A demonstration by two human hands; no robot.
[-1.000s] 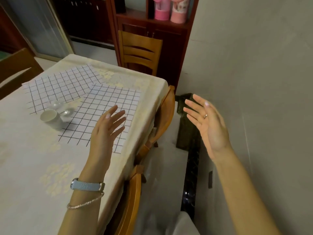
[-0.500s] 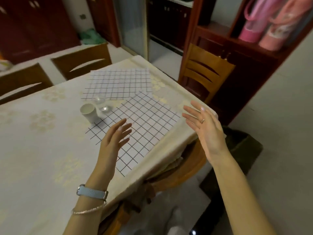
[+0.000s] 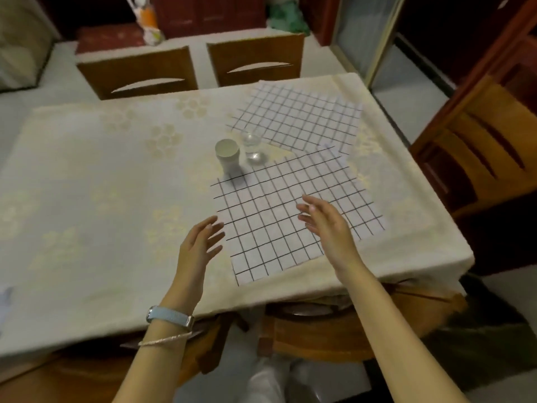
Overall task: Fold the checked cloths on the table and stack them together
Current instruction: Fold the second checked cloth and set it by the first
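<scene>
1. Checked cloths, two of them, lie flat and unfolded on the right half of the table (image 3: 101, 184), which is covered by a pale flowered tablecloth.
2. I see the near cloth (image 3: 276, 205) set at a slant close to the table's front edge, and the far cloth (image 3: 299, 120) towards the far right corner.
3. The near cloth's far corner reaches the far cloth's near edge; I cannot tell from my feed whether it overlaps it.
4. A white cup (image 3: 228, 155) stands upright at the near cloth's far left edge, and a clear glass (image 3: 251, 144) stands just beside it, between the two cloths.
5. The left hand (image 3: 200, 242) is over the tablecloth, just beside the near cloth's left edge, with its fingers straight and spread, gripping nothing.
6. The right hand (image 3: 328, 225) is over the near cloth, fingers likewise apart and holding nothing.
7. I cannot tell whether either hand touches the fabric.
8. The left wrist wears a pale blue watch (image 3: 170, 315) and a thin bracelet (image 3: 162, 340).
9. Two wooden chairs (image 3: 139, 72) stand at the far side, and another chair (image 3: 476, 146) stands to the right.
</scene>
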